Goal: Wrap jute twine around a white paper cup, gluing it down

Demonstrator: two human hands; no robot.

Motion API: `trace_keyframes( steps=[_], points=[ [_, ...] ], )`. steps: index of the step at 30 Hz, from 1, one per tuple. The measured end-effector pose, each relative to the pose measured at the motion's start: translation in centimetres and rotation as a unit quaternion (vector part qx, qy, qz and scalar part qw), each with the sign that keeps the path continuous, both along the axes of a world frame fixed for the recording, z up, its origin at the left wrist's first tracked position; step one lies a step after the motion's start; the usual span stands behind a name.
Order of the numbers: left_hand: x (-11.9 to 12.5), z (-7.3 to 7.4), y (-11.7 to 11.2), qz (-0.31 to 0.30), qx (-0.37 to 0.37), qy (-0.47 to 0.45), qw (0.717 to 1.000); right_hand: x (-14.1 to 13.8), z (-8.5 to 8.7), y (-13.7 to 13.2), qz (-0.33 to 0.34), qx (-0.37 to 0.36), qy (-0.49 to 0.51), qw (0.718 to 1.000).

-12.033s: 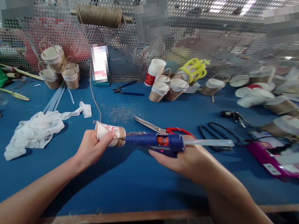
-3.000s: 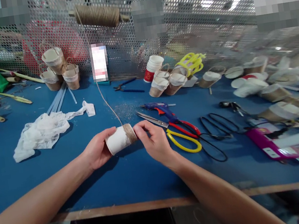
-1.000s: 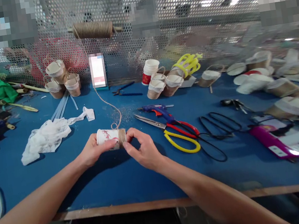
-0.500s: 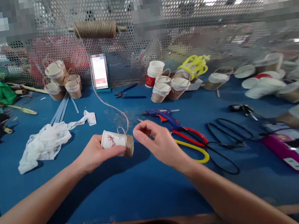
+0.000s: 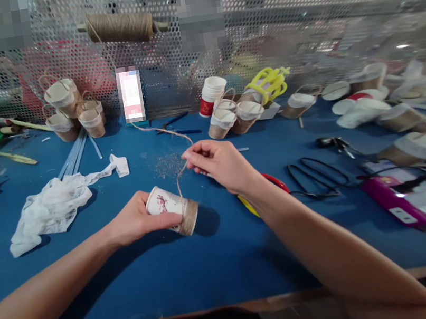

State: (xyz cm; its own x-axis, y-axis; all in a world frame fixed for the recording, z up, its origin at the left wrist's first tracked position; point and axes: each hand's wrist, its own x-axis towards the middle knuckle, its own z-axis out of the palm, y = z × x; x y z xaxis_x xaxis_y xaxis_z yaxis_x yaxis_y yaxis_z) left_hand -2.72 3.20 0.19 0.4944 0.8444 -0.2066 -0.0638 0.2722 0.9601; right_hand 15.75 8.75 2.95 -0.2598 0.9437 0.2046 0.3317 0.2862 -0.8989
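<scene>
My left hand point(image 5: 144, 220) is wrapped round a white paper cup point(image 5: 167, 203) with a pink floral print. The cup lies tilted on its side above the table, its base end to the right and wound with brown twine point(image 5: 190, 216). From that winding a strand of twine point(image 5: 179, 180) rises to my right hand point(image 5: 213, 162), whose thumb and fingers pinch it. Beyond the fingers the strand runs back toward the twine spool point(image 5: 120, 27) on the mesh panel. The glue gun is mostly hidden behind my right hand.
Twine-wrapped cups point(image 5: 91, 121) are stacked at the back left, near glue sticks point(image 5: 75, 153) and white lace point(image 5: 50, 208). More cups point(image 5: 248, 114) stand back right. Scissors point(image 5: 276, 182), a black cable point(image 5: 318, 178) and a purple box point(image 5: 403, 203) lie right.
My right hand has moved up and away from the cup, drawing the twine strand with it. The small loop by the cup is gone. The camera view has shifted slightly.
</scene>
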Motion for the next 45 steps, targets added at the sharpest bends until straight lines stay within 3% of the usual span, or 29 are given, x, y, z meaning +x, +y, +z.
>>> trace_keyframes(
  steps=[6, 11, 15, 17, 20, 24, 29, 33, 36, 40, 43, 45],
  points=[
    [0.9, 0.1, -0.5, -0.014, -0.047, -0.023, 0.999, -2.1, 0.5, 1.3, 0.049, 0.017, -0.022, 0.998],
    [1.5, -0.3, -0.8, 0.008, -0.072, -0.011, 0.997, -4.7, -0.3, 1.7, 0.124, 0.015, -0.011, 0.992],
    [1.5, -0.4, -0.8, 0.023, -0.098, 0.007, 0.995, -5.2, -0.6, 1.6, 0.135, 0.037, -0.121, 0.983],
    [1.4, -0.3, -0.8, 0.031, -0.093, 0.012, 0.995, -4.0, -0.2, 1.6, 0.101, 0.066, -0.186, 0.975],
    [1.1, -0.4, -0.6, 0.071, -0.077, 0.025, 0.994, -0.3, 1.0, 1.8, -0.006, 0.107, -0.244, 0.964],
    [0.8, -0.7, 0.3, 0.13, -0.059, 0.028, 0.989, 6.1, 1.6, 2.2, -0.158, 0.052, -0.323, 0.932],
    [1.2, -1.1, 2.0, 0.182, -0.016, 0.021, 0.983, 9.6, -1.0, 2.8, -0.155, -0.039, -0.365, 0.917],
    [1.5, -1.4, 2.6, 0.197, 0.008, 0.032, 0.98, 9.4, -3.1, 3.3, -0.166, -0.066, -0.334, 0.925],
    [1.4, -1.9, 2.8, 0.202, 0.021, 0.045, 0.978, 9.2, -3.0, 3.2, -0.179, -0.086, -0.272, 0.941],
    [1.3, -2.9, 3.3, 0.216, 0.02, 0.038, 0.975, 8.4, -0.7, 2.1, -0.164, -0.088, -0.144, 0.972],
    [1.3, -3.5, 3.7, 0.234, 0.02, 0.025, 0.972, 6.8, 1.4, 1.0, -0.096, -0.154, 0.003, 0.983],
    [1.3, -3.7, 3.8, 0.24, 0.024, 0.02, 0.97, 5.7, 2.2, 0.2, -0.056, -0.167, 0.018, 0.984]
  ],
)
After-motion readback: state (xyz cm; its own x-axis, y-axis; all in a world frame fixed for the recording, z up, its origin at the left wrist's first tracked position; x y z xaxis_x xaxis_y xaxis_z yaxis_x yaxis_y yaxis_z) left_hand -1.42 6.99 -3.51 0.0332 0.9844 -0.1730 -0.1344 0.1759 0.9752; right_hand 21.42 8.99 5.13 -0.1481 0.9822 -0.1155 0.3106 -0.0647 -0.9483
